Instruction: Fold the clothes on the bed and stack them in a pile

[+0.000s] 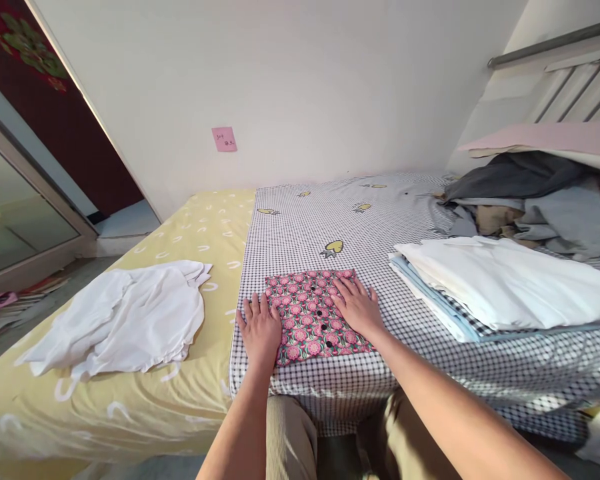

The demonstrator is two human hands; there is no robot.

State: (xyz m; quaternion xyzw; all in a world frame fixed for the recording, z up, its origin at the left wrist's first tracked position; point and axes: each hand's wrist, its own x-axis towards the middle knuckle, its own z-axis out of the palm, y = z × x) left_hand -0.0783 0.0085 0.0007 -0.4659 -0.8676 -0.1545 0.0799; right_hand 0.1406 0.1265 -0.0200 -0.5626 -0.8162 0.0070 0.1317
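Observation:
A pink floral shirt point(305, 317) with a row of black buttons lies folded into a flat rectangle on the checked bed sheet point(300, 247). Flat against its left edge rests my left hand point(261, 328), fingers spread, partly on the cloth and partly on the sheet. On the right part of the shirt lies my right hand point(359, 307), palm down with the fingers apart. Neither hand grips anything. The cloth under both palms is hidden.
To the left, a crumpled white garment point(140, 317) lies on a yellow sheet point(215, 227). A stack of folded clothes point(505, 283) is at the right, with a heap of dark and grey clothes point(535, 193) behind it. A wall point(330, 100) closes off the bed's far side.

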